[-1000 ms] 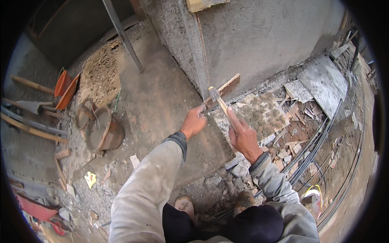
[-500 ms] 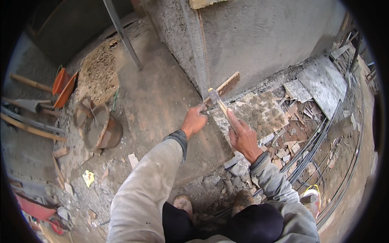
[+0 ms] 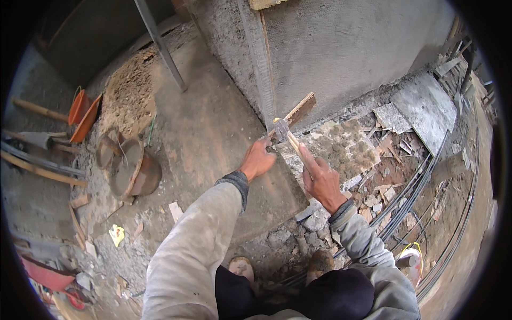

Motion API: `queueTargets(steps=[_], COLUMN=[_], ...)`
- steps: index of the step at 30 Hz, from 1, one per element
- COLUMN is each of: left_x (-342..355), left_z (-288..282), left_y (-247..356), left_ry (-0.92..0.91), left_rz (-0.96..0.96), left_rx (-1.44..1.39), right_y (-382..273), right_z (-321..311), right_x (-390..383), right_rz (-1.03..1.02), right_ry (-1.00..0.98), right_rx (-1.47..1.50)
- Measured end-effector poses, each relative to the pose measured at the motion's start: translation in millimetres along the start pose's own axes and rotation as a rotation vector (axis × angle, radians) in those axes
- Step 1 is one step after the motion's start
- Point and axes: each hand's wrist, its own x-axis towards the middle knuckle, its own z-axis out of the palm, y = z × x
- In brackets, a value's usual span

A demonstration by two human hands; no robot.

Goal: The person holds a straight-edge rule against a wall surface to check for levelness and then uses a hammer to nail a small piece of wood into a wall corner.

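My right hand (image 3: 324, 184) is closed round the wooden handle of a hammer (image 3: 293, 141). The hammer's head lies over the near end of a short wooden board (image 3: 302, 110), which leans out from the foot of the plastered wall's corner. At that same end my left hand (image 3: 257, 160) is closed, its fingers gripping the board just left of the hammer head. The head partly covers the fingertips, so whether they also pinch a nail cannot be made out.
The rough grey wall (image 3: 346, 48) rises ahead. A metal pole (image 3: 162, 48) stands at upper left. Buckets of mortar (image 3: 136, 168), orange hard-shell pans (image 3: 85, 117) and long-handled tools lie left. Rubble, loose slabs (image 3: 426, 112) and black rods (image 3: 408, 189) cover the right.
The hammer head has shifted and turned slightly, staying near the board's end. My left fingers have moved a little. The board's far end has tilted barely upward.
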Motion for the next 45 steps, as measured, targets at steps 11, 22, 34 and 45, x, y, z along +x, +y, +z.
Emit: queueTargets(steps=[11,22,34,45], left_x=[-7,-3,-4,-2], left_z=[7,8,6,13], left_y=[11,10,21,15], left_ry=[0.043,-0.007,-0.083,-0.073], left_rz=[-0.001,0.014,-0.047,0.009], left_rx=[0.113,0.193,0.263,0.323], right_y=[3,-3,3,-1], right_z=[0,1,4,6], right_x=[-4,-5,-4,-8], right_rz=[-0.042,-0.034,-0.048,-0.064], right_ry=[-0.025,0.007,0.000,0.067], right_rx=[-0.056,0.037,-0.022,0.039])
